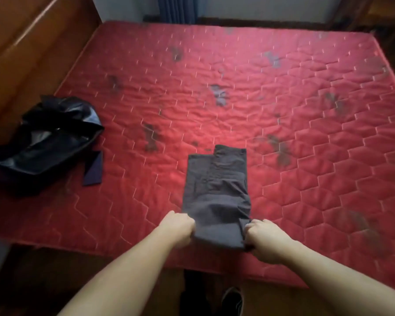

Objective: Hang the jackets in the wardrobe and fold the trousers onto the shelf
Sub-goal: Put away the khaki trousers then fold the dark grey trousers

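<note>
Dark grey trousers (216, 192) lie partly folded on the red quilted mattress (283, 110), near its front edge. My left hand (177, 226) grips the near left corner of the fold. At the near right corner my right hand (263, 238) grips the cloth, and the near end is lifted a little off the mattress. A shiny black jacket (46, 142) lies crumpled at the mattress's left side, with a dark blue strap or sleeve sticking out toward the front.
A wooden headboard or wardrobe panel (32, 42) rises along the left. Blue curtains (178, 8) hang beyond the far edge. My shoe (233, 299) stands on the dark floor below the bed's front edge.
</note>
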The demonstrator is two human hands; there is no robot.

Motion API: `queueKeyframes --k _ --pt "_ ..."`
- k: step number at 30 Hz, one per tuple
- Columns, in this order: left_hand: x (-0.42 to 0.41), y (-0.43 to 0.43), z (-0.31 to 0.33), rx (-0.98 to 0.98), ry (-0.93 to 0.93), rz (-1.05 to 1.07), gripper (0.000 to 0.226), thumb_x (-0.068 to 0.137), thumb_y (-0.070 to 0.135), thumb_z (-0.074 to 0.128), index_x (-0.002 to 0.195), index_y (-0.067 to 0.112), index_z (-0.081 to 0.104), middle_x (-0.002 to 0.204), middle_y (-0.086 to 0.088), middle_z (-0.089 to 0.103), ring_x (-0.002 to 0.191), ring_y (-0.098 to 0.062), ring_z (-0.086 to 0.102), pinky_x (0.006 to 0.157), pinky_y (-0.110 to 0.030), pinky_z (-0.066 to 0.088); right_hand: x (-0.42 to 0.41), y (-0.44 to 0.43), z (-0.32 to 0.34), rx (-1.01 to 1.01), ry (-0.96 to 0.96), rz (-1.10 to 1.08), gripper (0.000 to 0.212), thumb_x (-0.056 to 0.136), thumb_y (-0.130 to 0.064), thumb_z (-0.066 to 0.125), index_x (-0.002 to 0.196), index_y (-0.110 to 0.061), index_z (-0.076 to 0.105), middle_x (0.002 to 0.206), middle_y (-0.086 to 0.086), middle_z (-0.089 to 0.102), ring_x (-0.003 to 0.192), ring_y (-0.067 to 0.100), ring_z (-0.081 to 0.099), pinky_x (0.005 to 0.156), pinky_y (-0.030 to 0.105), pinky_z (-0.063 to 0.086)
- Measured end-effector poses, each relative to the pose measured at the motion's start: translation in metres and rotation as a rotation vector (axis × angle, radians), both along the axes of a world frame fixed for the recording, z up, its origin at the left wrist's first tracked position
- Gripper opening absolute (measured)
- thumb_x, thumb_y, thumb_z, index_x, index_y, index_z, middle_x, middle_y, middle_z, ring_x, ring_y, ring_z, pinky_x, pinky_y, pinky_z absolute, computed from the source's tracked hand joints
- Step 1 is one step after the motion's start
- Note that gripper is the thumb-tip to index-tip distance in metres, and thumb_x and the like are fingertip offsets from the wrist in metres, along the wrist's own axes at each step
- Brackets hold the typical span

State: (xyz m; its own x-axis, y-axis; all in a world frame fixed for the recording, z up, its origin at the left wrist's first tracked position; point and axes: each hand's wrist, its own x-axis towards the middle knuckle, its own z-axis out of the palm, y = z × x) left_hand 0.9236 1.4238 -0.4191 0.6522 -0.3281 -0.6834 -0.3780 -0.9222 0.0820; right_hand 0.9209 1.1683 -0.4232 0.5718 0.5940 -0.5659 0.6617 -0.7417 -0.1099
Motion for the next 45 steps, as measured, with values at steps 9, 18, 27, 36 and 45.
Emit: queueKeyframes --k 9,18,27,36,45 --pt "0.004 0.019 -0.017 -0.256 0.404 0.367 0.01 0.08 0.031 0.073 0.074 0.023 0.071 0.07 0.003 0.067 0.069 -0.015 0.064 0.066 -0.025 0.051 0.018 0.003 0.001 -0.074 0.644 -0.36 0.006 0.082 -0.022 0.062 0.078 -0.021 0.058 0.081 -0.002 0.059 0.076 0.016 0.054 0.065 0.027 0.041" --pt "0.105 0.043 -0.08 -1.089 0.055 1.418 0.024 0.078 0.008 0.078 0.101 0.013 0.072 0.091 -0.004 0.075 0.077 -0.012 0.07 0.066 -0.021 0.055 0.116 -0.014 -0.054 0.872 0.569 -1.346 0.024 0.082 -0.021 0.076 0.105 -0.019 0.067 0.093 -0.006 0.075 0.082 0.005 0.071 0.067 0.017 0.05" --pt "0.128 0.038 -0.178 -1.052 0.374 1.622 0.028 0.086 0.007 0.069 0.113 0.001 0.067 0.105 -0.017 0.073 0.089 -0.026 0.072 0.073 -0.032 0.058 0.132 0.0 -0.146 0.915 0.666 -1.593 0.019 0.092 -0.004 0.06 0.105 -0.013 0.068 0.097 0.002 0.076 0.087 0.016 0.072 0.079 0.031 0.053" --pt "0.191 0.011 -0.199 -0.414 -0.416 0.758 0.067 0.09 0.048 0.056 0.149 0.037 0.027 0.158 0.003 0.024 0.145 -0.02 0.02 0.118 -0.043 0.016 0.227 0.023 -0.196 0.712 0.029 -1.429 0.007 0.095 -0.02 0.056 0.098 -0.019 0.063 0.094 -0.001 0.067 0.09 0.018 0.06 0.075 0.028 0.04" --pt "0.134 -0.033 -0.244 -0.289 -0.367 0.312 0.066 0.089 0.06 0.03 0.15 0.037 0.022 0.162 -0.003 0.02 0.149 -0.036 0.012 0.112 -0.062 0.003 0.199 0.081 -0.178 0.432 -0.483 -0.817 0.049 0.089 -0.034 0.049 0.134 -0.018 0.054 0.143 0.01 0.049 0.133 0.029 0.045 0.111 0.05 0.022"
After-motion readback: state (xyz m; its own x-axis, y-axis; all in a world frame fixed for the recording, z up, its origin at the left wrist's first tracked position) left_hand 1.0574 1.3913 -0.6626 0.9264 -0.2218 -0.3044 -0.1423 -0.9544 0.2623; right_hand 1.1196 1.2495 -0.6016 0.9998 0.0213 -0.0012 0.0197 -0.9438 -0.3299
